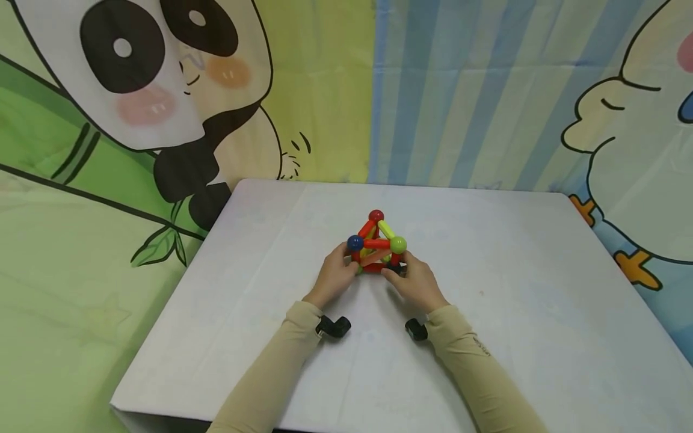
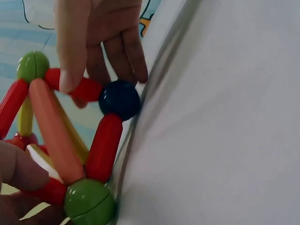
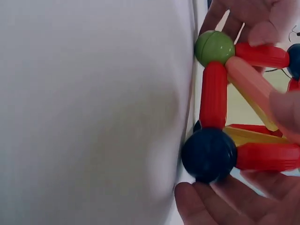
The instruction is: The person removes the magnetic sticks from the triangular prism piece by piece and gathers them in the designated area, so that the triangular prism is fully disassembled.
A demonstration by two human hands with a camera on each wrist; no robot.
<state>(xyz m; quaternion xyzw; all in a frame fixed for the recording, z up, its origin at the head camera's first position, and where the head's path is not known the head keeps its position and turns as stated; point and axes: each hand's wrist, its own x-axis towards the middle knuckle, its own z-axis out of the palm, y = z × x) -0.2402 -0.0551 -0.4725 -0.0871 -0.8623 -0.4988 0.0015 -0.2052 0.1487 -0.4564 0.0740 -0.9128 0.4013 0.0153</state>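
A magnetic rod-and-ball frame [image 1: 376,243] stands upright at the middle of the table, several rods joined by coloured balls. A red ball tops it in the head view; below are a blue ball [image 1: 355,243] and a green ball [image 1: 398,245]. My left hand [image 1: 334,278] grips its left side, thumb and fingers around a red rod [image 2: 54,191] above the lower green ball [image 2: 90,201]. My right hand [image 1: 418,282] holds the right side, by a red rod [image 3: 269,156] near the dark blue ball [image 3: 209,154]. Across the front face runs a salmon rod [image 2: 56,131] diagonally. Whether the base touches the table cannot be told.
A white-covered table [image 1: 260,240] lies beneath. Behind it hangs a printed curtain [image 1: 319,90] with cartoon animals. Small black wrist devices, a left one [image 1: 333,326] and a right one [image 1: 416,329], sit at the sleeve cuffs.
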